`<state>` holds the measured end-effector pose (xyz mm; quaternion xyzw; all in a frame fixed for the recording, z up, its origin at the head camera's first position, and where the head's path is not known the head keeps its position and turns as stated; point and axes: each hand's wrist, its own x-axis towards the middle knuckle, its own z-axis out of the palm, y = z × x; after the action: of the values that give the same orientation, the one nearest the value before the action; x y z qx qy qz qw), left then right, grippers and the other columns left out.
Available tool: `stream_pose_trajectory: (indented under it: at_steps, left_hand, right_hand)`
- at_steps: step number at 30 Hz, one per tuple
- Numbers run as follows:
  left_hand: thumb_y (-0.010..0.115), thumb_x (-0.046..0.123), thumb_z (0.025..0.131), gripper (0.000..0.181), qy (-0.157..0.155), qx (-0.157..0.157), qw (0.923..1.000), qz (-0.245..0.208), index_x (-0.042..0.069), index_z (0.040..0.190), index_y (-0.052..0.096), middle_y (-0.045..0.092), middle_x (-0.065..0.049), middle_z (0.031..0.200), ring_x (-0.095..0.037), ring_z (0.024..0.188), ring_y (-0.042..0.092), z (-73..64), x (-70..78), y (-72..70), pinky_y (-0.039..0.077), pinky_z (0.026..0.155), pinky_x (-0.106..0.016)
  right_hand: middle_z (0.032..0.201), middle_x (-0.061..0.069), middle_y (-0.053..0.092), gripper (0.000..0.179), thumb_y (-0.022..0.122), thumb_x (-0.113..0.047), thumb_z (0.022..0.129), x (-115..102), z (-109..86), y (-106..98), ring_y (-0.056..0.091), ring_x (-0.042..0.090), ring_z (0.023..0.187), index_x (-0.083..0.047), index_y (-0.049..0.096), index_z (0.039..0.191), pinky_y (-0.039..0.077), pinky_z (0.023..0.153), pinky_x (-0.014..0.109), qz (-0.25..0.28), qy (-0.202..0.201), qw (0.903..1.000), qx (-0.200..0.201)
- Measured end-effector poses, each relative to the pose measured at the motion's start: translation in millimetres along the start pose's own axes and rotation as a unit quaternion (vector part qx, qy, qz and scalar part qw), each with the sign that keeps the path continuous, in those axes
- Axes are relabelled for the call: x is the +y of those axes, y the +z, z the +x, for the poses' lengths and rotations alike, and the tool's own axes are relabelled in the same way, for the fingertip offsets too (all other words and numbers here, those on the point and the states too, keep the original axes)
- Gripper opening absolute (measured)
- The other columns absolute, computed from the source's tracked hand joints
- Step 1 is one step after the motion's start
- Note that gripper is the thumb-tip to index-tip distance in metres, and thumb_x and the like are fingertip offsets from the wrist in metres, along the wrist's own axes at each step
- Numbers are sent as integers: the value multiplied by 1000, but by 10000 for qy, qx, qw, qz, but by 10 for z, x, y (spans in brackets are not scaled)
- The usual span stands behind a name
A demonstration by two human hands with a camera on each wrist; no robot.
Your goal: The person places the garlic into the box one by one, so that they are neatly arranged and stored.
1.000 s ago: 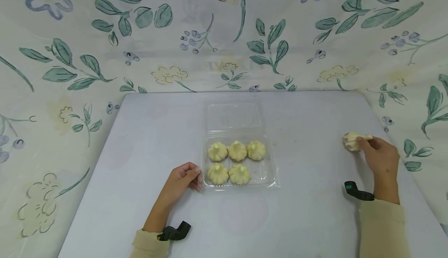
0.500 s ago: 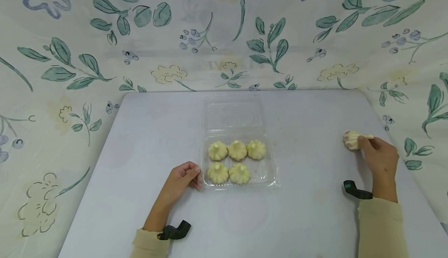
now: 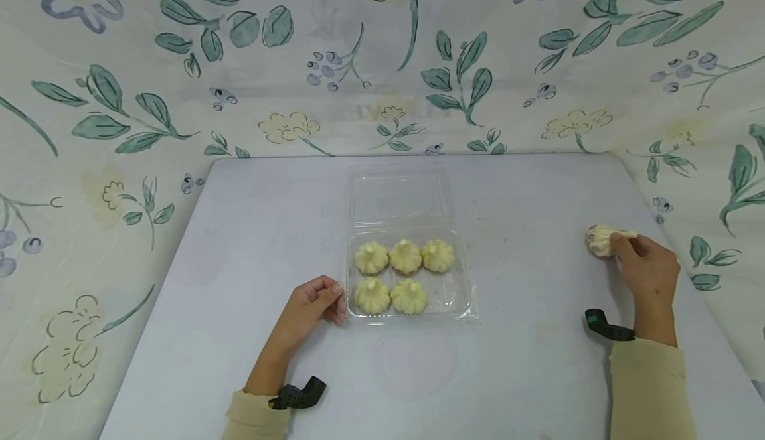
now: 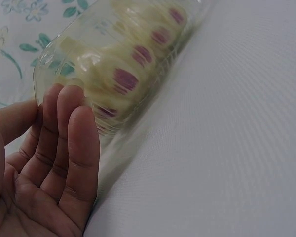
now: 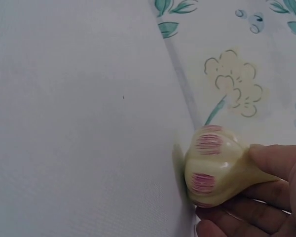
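Observation:
My left hand [image 3: 311, 307] pinches the left rim of a clear plastic container [image 3: 451, 294], thumb on one side and fingers on the other in the left wrist view. The container lies with its lid [image 3: 399, 198] folded back. Several pale yellow garlic bulbs [image 3: 409, 296] sit inside in two rows, three behind and two in front; the front right spot holds none. Far to the right, my right hand [image 3: 648, 267] holds one more garlic bulb [image 5: 212, 168] by its tapered neck between thumb and fingers. Purple streaks mark its rounded side, and it lies tilted at the table surface.
The white table [image 3: 526, 360] reaches back to a floral cloth [image 3: 335, 115], which also hangs down both sides. The right hand is near the table's right edge. Black bands [image 3: 299, 393] are worn on both wrists.

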<state>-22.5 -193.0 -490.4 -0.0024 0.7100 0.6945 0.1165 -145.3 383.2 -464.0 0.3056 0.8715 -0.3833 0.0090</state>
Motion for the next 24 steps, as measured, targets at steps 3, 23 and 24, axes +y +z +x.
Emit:
stream_pose_trajectory:
  at_steps: [3, 23, 24]
  left_hand:
    - [58, 18, 109, 27, 12, -8, 10000, 19, -8, 103, 61, 68, -7, 78, -17, 69, 67, 2, -8, 1, 60, 66, -30]
    - [58, 17, 110, 27, 30, 20, 10000, -11, -9, 103, 61, 68, -6, 78, -17, 68, 67, -11, 14, 16, 60, 66, -31]
    - [58, 17, 110, 27, 27, 17, 10000, -8, -9, 103, 61, 68, -6, 78, -17, 68, 67, -12, 16, 16, 60, 66, -31]
  right_hand:
    - [150, 16, 56, 71, 48, -58, 103, 3, -7, -5, 59, 32, 122, -12, 48, 156, 53, 79, 31, -72, -34, 10000, 25]
    - [142, 20, 61, 72, 52, -62, 102, -332, -451, 72, 56, 43, 132, -8, 56, 151, 52, 87, 44, -163, -1392, 9898, -246]
    - [140, 21, 63, 71, 53, -60, 103, -361, -490, 76, 57, 43, 130, -7, 58, 149, 51, 84, 38, -122, -1531, 9879, -216]
